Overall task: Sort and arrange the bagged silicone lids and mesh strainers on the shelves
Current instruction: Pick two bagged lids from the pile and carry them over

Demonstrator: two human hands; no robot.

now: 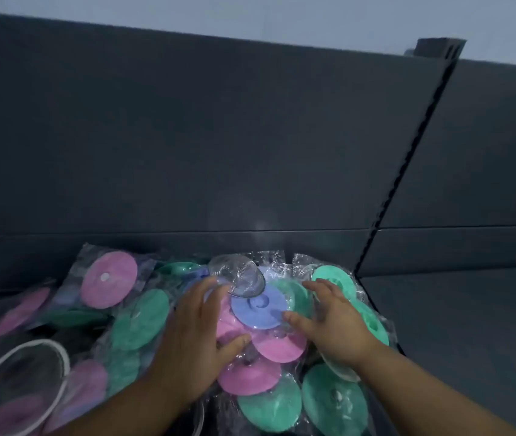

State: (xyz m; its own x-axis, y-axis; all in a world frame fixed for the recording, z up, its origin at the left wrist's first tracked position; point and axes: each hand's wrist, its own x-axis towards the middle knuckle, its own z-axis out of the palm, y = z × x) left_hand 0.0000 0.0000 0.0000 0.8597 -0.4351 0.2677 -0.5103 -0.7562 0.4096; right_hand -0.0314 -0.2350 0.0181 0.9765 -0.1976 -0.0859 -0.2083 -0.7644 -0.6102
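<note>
Left hand [193,335] and right hand [335,319], fingers spread flat, press bagged silicone lids [256,306] at 6 o'clock on the shelf [455,309]; mesh strainer [17,385] at 8 o'clock lies mixed among lids, so sorting seems far from done.

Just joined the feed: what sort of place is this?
Likely a shop or stockroom shelf: dark back panels, a slotted upright, and many bagged silicone lids with mesh strainers heaped on it.
</note>
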